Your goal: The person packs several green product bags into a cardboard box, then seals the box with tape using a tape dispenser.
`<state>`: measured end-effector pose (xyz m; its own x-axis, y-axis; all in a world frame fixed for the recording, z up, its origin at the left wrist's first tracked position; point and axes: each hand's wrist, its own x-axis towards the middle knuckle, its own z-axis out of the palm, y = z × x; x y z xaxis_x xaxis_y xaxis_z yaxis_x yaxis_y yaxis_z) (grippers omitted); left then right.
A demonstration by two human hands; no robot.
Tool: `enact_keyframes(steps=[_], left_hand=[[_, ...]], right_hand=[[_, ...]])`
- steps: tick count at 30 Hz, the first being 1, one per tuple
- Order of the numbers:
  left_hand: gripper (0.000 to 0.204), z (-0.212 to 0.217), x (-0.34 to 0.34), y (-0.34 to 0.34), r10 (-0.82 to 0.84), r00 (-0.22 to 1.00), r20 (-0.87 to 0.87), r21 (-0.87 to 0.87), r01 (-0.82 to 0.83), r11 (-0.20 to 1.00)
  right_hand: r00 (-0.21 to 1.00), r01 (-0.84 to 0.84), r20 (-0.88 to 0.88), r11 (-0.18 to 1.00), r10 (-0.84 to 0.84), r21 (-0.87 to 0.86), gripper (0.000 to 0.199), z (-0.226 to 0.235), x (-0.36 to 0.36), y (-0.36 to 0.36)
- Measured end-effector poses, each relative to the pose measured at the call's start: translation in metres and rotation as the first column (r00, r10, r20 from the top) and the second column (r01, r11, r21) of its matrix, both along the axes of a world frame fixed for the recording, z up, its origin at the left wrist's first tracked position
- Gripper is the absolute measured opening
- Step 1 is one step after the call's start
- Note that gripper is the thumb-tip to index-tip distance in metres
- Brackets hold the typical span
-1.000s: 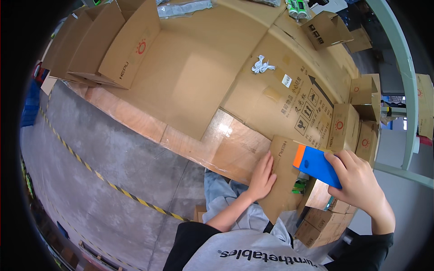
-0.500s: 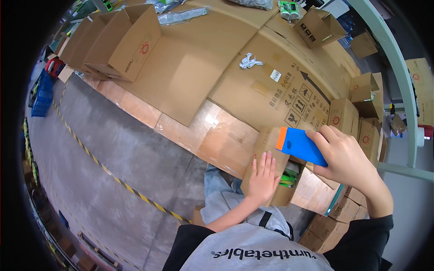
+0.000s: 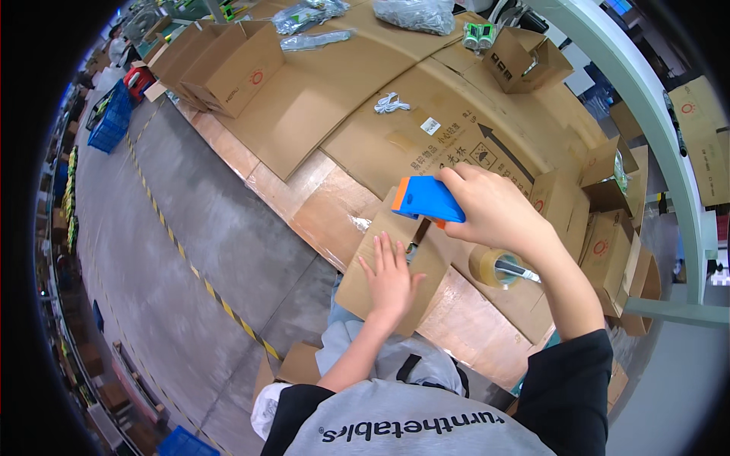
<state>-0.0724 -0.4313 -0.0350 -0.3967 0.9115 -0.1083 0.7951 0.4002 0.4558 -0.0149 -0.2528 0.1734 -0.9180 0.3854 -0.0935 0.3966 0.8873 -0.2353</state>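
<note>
A small brown carton (image 3: 356, 287) stands in front of me at the table's near edge, its top flaps folded down and a narrow gap between them. My left hand (image 3: 391, 283) lies on a flap with its fingers spread, holding nothing. My right hand (image 3: 490, 204) grips a blue tape dispenser (image 3: 432, 199) with an orange front edge, over the carton's far end. Part of the dispenser is hidden by my fingers. Below my right wrist sits a roll of clear tape (image 3: 480, 266) with a pen-like thing (image 3: 518, 270) across its core.
Flattened cardboard (image 3: 312, 114) covers the table. Beyond the carton lies a white cable bundle (image 3: 391, 103). Open cartons (image 3: 239, 80) stand far left; more cartons (image 3: 604, 247) are at the right, by a pale green frame (image 3: 680, 152). Plastic-wrapped items (image 3: 414, 14) lie at the back.
The carton's flap has come down over the green contents seen before. My view has shifted, and the dispenser is now tilted over the carton's far end. The tape roll has come into sight.
</note>
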Motion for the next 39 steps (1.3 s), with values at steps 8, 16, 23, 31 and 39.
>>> enact_keyframes(steps=[8,16,23,31,39], left_hand=[[0.074,-0.034,0.030,-0.003,-0.029,0.863,-0.504,-0.005,0.030,1.000],[0.092,0.006,0.061,0.017,0.025,0.974,-0.226,-0.160,-0.063,0.985],[0.084,-0.011,0.016,-0.016,-0.094,0.951,-0.295,-0.027,0.090,0.996],[0.078,-0.003,-0.010,-0.006,-0.091,0.943,-0.320,-0.063,0.075,0.995],[0.086,-0.031,-0.036,-0.005,-0.062,0.929,-0.365,0.155,0.126,0.980]], right_hand=[[0.997,-0.001,-0.079,1.000,0.000,-0.014,0.047,-0.028,0.038,0.000],[0.990,0.092,-0.092,0.989,-0.103,-0.112,0.051,-0.048,0.064,0.009],[0.944,0.132,-0.280,0.977,-0.175,-0.169,0.054,-0.077,0.074,-0.011],[0.855,0.443,-0.151,0.850,-0.496,-0.287,0.072,-0.112,0.065,-0.074],[0.856,0.407,-0.204,0.863,-0.475,-0.300,0.076,-0.129,0.061,-0.083]])
